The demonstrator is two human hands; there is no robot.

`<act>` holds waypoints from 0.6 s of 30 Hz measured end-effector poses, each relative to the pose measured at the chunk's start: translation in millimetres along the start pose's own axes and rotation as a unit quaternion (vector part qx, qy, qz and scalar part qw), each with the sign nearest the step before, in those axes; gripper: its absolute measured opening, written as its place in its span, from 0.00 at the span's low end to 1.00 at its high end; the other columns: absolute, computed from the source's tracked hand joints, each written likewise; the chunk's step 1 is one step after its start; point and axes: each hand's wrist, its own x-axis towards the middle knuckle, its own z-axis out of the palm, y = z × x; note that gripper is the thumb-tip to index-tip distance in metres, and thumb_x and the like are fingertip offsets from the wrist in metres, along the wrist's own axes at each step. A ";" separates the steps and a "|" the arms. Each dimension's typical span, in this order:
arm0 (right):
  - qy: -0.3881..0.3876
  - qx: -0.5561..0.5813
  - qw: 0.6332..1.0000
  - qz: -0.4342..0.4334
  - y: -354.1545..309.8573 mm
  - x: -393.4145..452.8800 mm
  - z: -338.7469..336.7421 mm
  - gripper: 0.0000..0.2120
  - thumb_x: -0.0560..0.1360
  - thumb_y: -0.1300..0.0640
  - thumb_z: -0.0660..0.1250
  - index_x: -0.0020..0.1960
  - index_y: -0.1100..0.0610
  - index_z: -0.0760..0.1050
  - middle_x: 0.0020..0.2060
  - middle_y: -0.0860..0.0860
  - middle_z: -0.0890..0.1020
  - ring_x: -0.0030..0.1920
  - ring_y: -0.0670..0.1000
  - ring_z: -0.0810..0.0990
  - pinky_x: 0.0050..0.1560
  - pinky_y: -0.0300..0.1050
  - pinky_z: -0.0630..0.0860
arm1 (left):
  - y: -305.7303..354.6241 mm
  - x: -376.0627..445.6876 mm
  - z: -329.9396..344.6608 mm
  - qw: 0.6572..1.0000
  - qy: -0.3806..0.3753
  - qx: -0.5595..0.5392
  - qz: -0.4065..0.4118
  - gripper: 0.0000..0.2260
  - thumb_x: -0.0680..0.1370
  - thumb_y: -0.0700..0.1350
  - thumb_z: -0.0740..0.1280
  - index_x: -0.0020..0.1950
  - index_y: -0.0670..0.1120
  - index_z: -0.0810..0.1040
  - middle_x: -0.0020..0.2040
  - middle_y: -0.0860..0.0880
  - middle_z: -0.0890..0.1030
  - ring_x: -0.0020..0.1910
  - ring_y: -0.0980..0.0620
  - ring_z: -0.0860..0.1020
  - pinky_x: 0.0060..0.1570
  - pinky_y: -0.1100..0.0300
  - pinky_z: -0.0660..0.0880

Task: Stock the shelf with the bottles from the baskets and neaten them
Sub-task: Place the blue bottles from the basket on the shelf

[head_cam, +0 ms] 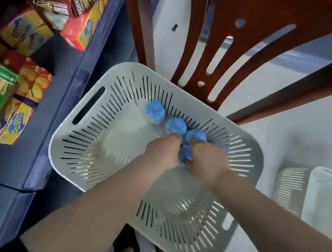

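A white slotted basket (84,133) sits on the floor below me. Several small bottles with blue caps stand in its far right corner; one (154,111) stands apart at the back, another (176,126) beside it. My left hand (164,151) and my right hand (207,163) are both down inside the basket, side by side. Each hand is closed around blue-capped bottles (186,152), with blue showing between the fingers. The bottles' bodies are hidden under the hands. The blue shelf (72,60) runs along the left.
Snack boxes (28,35) in yellow, red and green crowd the shelf at left. A brown wooden chair (229,48) stands just behind the basket. A second white basket (325,198) sits on the tiled floor at right. My foot in a sandal (127,250) shows at the bottom.
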 end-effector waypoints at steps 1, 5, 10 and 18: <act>-0.009 -0.003 1.000 -0.007 -0.5 3.6 6.2 0.16 0.80 0.54 0.55 0.64 0.61 0.67 0.60 0.56 0.76 0.59 0.58 0.76 0.53 0.46 0.69 | -1.8 4.5 5.6 1.000 0.004 -0.006 0.002 0.09 0.77 0.52 0.59 0.55 0.51 0.72 0.53 0.48 0.79 0.50 0.46 0.76 0.46 0.57 0.69; 0.006 -0.010 1.000 -0.024 -1.7 9.9 18.5 0.15 0.81 0.55 0.55 0.65 0.59 0.69 0.59 0.55 0.78 0.58 0.57 0.77 0.49 0.46 0.72 | -8.6 12.2 15.5 1.000 0.013 -0.014 0.006 0.12 0.76 0.52 0.61 0.57 0.51 0.71 0.53 0.47 0.79 0.53 0.44 0.77 0.50 0.53 0.72; 0.007 -0.035 0.999 -0.034 -2.8 6.7 13.4 0.14 0.80 0.55 0.57 0.64 0.58 0.69 0.58 0.53 0.77 0.57 0.56 0.77 0.43 0.44 0.65 | -12.8 -2.6 6.9 0.999 0.007 -0.004 0.041 0.13 0.75 0.48 0.65 0.58 0.47 0.72 0.53 0.46 0.79 0.53 0.44 0.77 0.50 0.51 0.74; 0.033 0.001 0.993 -0.112 -23.1 -39.0 -65.9 0.13 0.78 0.53 0.59 0.59 0.56 0.68 0.56 0.53 0.75 0.57 0.56 0.75 0.46 0.47 0.70 | -3.7 -78.5 -53.4 0.995 0.049 -0.082 0.039 0.13 0.73 0.46 0.68 0.56 0.47 0.74 0.51 0.51 0.77 0.50 0.48 0.77 0.50 0.55 0.74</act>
